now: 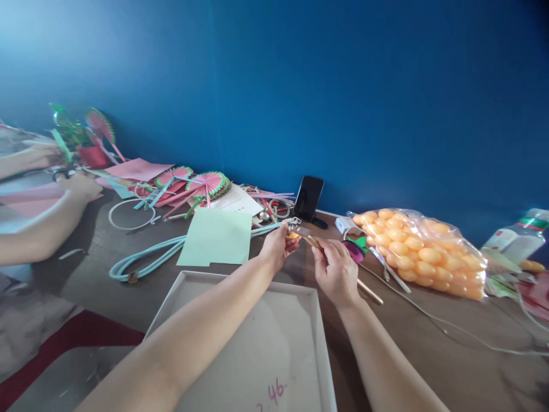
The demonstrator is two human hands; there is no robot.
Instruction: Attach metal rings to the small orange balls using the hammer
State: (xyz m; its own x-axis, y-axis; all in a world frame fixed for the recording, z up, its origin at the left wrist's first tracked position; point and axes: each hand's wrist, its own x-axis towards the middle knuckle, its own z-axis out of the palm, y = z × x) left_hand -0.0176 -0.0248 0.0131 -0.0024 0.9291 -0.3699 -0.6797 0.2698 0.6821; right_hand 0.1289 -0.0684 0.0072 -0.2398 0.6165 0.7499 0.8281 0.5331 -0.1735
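My left hand (278, 246) is closed in a pinch on a small orange ball (293, 234) above the brown table. My right hand (334, 270) is closed round a thin wooden stick (369, 291) that slants from the ball down to the right. The stick's upper end (305, 233) meets the ball between my two hands. Both forearms reach over a shallow white tray (319, 320) near me.
A clear bag of orange balls (422, 252) lies to the right, with a plastic bottle (518, 240) beyond it. A black phone (308, 198) leans at the blue wall. Green paper (217, 237), a teal cord (141, 257), paper fans (209, 184) and another person's arms (47, 220) fill the left.
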